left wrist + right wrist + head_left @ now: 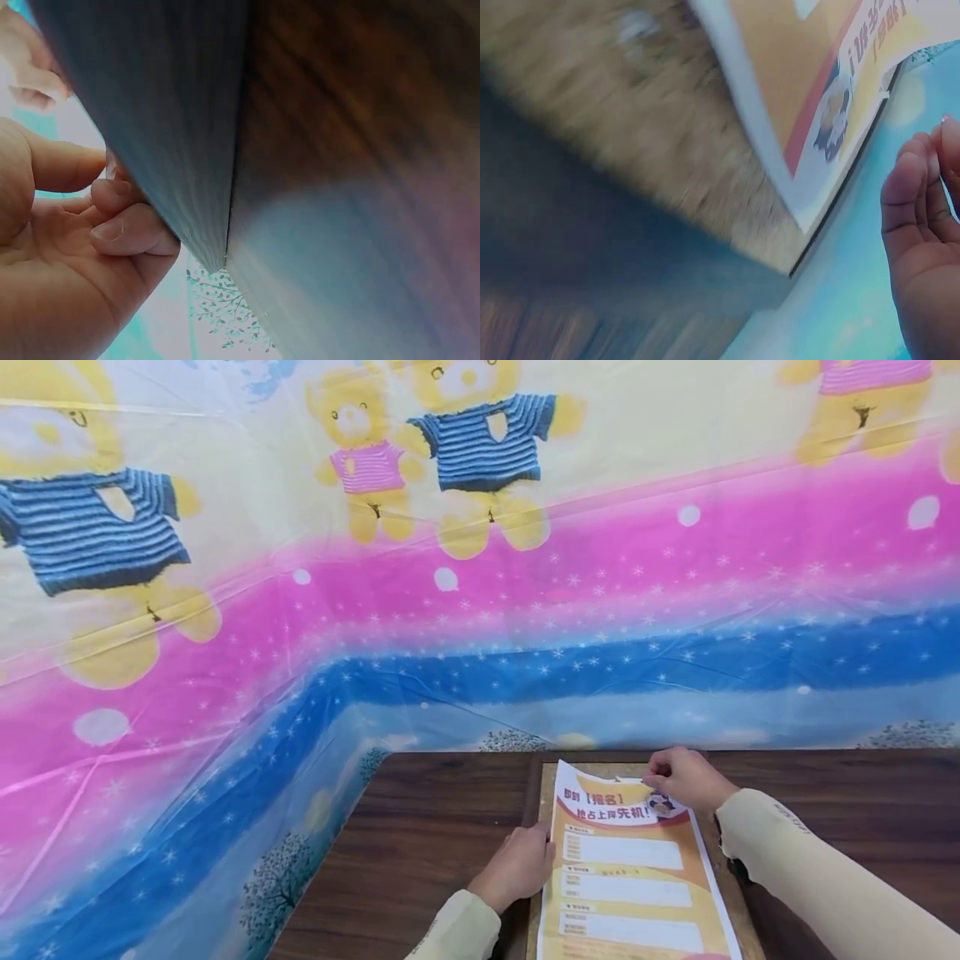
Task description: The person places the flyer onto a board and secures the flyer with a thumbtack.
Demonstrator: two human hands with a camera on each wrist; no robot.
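Observation:
A yellow and orange poster [622, 877] with red lettering lies on a corkboard [727, 232] on the table. A clear pushpin [618, 779] stands near its top edge. My left hand [514, 865] is at the poster's left edge; its fingers curl toward the thumb beside the board's dark frame [172, 127]. Whether those fingers grip the poster or something small cannot be made out. Over the poster's top right corner, my right hand [690, 779] has thumb and fingers pinched together. A tiny pinkish-white thing [946, 118] shows at its fingertips, too small to identify.
The dark brown wooden table [420, 827] extends to both sides of the board. A cloth printed with bears [487, 452] and snowflakes hangs behind and at the left. A small clear thing, apparently another pushpin [639, 26], sits on the bare cork right of the poster.

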